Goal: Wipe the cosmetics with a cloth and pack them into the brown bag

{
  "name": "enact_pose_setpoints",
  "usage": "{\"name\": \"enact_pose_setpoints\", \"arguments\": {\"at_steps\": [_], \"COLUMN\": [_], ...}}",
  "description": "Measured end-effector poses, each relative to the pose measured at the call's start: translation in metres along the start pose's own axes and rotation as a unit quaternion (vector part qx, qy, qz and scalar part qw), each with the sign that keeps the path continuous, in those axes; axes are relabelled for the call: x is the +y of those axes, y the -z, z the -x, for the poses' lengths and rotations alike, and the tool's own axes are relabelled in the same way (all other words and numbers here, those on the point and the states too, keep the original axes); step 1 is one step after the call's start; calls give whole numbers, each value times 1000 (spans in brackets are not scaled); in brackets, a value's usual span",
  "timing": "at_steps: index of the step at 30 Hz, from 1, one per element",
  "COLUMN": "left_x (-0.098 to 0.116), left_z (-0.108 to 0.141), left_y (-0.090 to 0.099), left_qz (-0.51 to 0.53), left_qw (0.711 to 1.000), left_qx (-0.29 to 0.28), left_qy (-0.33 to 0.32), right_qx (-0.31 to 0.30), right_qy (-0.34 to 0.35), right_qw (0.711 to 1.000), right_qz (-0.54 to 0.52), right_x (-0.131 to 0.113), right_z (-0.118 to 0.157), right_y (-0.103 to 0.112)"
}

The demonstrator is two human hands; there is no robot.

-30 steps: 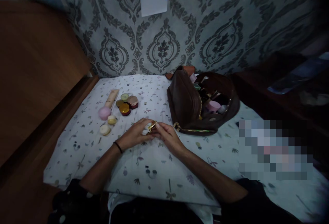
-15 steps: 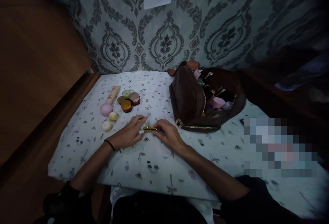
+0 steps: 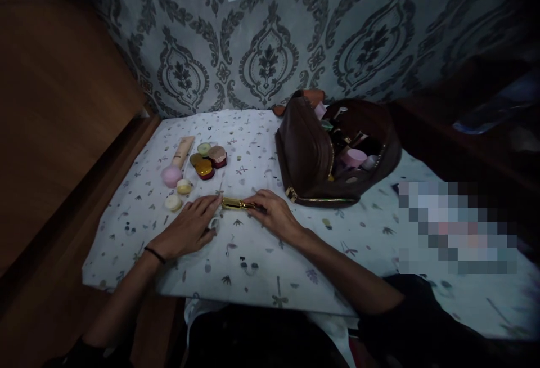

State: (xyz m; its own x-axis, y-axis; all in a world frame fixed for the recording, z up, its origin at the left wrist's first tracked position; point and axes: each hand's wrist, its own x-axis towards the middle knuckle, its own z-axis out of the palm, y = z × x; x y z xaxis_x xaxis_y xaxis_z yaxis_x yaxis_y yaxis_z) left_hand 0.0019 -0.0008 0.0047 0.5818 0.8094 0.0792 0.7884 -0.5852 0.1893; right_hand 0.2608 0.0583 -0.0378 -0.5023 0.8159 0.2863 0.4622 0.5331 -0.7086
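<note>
A slim gold cosmetic tube [image 3: 233,204] with a dark end lies level, low over the cloth. My right hand [image 3: 274,213] pinches its dark right end between thumb and fingers. My left hand [image 3: 189,227] is at the tube's left end, its fingertips close to or touching the gold. A small clear, whitish piece [image 3: 214,224] shows between the left thumb and fingers; its kind is unclear. The open brown cosmetic bag [image 3: 306,151] stands beyond my right hand, full of makeup items, including a pink round one [image 3: 354,158].
Left of centre on the patterned white cloth [image 3: 253,266] lie several small jars [image 3: 205,169], a beige squeeze tube [image 3: 183,151], a pink round item [image 3: 171,176] and two cream-coloured round pieces [image 3: 172,203]. A patterned wall is behind, a wooden panel [image 3: 63,131] at left.
My left hand has moved left and slightly down, with the small clear piece. More of the gold tube now shows between the hands. The right hand still grips the dark end.
</note>
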Motion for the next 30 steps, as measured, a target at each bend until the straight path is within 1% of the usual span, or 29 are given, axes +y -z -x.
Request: {"name": "enact_pose_setpoints", "arguments": {"at_steps": [3,6,8,11,13,15,18,21,24,30], "left_x": [-6,-10,-6,10,23,33,39,38,32,18], "left_z": [7,6,0,-17,-32,-44,-53,-50,-43,-33], "left_y": [2,4,6,3,-5,-15,-27,-31,-30,-28], "left_qz": [29,56,68,72,50,2,-70,-119,-144,-101], "left_qw": [999,997,995,990,990,991,988,983,977,981], "left_qx": [17,45,73,116,132,134,127,132,150,165], "left_qy": [-18,-5,8,16,7,-15,-47,-51,-43,10], "right_qx": [3,4,5,7,7,5,0,-3,0,0], "right_qy": [-1,-6,-7,-3,-1,1,6,7,2,6], "right_qw": [1000,1000,1000,1000,1000,1000,1000,1000,1000,1000], "right_qz": [-2,1,0,-4,-3,9,23,19,14,14], "right_x": [0,0,-1,-1,-2,-3,-4,-5,-5,-2], "right_z": [0,0,0,-1,-1,-2,-2,-2,-2,-2], "right_y": [0,0,0,-1,-1,-1,0,0,0,0]}}
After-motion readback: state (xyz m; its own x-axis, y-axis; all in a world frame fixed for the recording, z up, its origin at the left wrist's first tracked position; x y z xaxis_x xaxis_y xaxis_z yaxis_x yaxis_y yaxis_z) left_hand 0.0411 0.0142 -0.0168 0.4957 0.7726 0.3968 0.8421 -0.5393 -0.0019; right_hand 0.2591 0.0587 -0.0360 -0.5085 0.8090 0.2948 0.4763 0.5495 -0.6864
